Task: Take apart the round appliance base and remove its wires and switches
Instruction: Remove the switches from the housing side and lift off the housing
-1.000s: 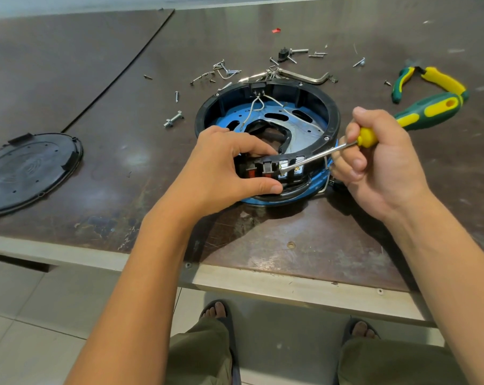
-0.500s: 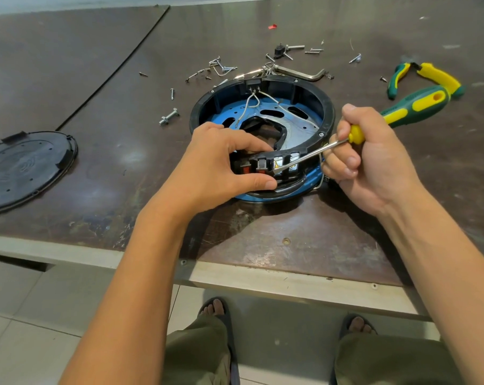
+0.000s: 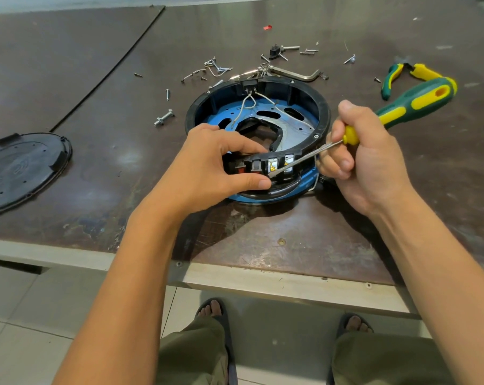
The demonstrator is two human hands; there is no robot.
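One base (image 3: 322,112) gripped by left hand (image 3: 207,168), one screwdriver (image 3: 418,101) by right hand (image 3: 374,168).

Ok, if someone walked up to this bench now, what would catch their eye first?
The round black-and-blue appliance base at the middle of the brown table draws the eye, the left hand gripping its near rim. The right hand holds a green-and-yellow screwdriver, tip at the switches in that rim. Loose silver screws lie scattered behind the base; a round black cover lies far left.
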